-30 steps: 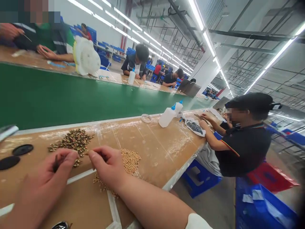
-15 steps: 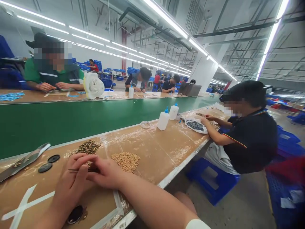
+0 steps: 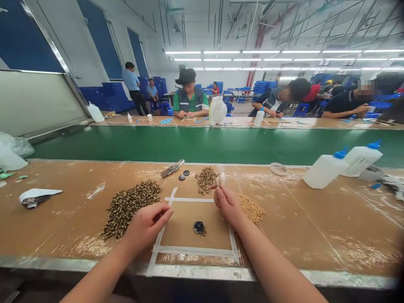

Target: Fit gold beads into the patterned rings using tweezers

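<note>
My left hand point(image 3: 148, 225) rests on the brown table beside a large pile of dark patterned beads point(image 3: 130, 205), its fingers curled in a pinch; what they hold is too small to make out. My right hand point(image 3: 227, 203) is pinched on a thin needle-like pin point(image 3: 219, 181) that points up. It lies between a small pile of dark beads point(image 3: 206, 179) and a pile of tan beads point(image 3: 251, 207). A black round cap point(image 3: 198, 227) sits inside a white tape square point(image 3: 193, 250) between my hands.
Two white squeeze bottles with blue caps point(image 3: 325, 169) lie at the right, near a clear ring point(image 3: 279, 168). A metal tool point(image 3: 172, 168) and two black discs point(image 3: 184, 175) lie behind the tape square. A green conveyor belt point(image 3: 202, 145) runs beyond, with people seated across it and a white fan point(image 3: 217, 111).
The view has swung left, from the seated co-worker at the right to straight across the table. My hands have come apart; the left one now lies by the large dark bead pile.
</note>
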### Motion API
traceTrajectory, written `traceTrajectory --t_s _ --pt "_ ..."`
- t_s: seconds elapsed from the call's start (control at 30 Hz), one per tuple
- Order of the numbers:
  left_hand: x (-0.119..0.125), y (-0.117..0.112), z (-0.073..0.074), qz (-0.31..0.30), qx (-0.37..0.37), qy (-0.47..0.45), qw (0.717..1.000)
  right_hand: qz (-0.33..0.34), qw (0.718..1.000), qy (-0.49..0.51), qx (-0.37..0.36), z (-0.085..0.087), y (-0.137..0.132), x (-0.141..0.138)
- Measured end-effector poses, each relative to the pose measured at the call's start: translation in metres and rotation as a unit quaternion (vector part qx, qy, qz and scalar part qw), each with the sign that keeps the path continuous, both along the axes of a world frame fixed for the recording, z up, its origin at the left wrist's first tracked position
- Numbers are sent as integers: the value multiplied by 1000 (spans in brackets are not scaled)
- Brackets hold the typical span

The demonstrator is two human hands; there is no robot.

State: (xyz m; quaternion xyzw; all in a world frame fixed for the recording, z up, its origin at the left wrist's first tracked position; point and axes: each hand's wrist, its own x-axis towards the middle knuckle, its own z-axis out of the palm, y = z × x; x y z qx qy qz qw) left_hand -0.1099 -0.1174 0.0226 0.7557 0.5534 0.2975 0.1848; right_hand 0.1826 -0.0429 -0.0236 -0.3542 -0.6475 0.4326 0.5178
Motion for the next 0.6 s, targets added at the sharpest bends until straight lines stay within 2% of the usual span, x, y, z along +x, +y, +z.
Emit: traceTrajectory --t_s 0.13,0.27,0.37,0.6 --pt "-25 -24 -24 -17 -19 81 996 3 1000 21 -14 -3 6 -3" --pt "-20 -32 -41 -41 33 186 981 -38 999 -28 6 -4 10 -1" --pt "-11 -32 -43 -63 83 243 964 -54 997 -57 20 -3 9 0" --pt "-10 -34 -42 -84 116 243 960 -46 992 -104 63 -2 5 -1"
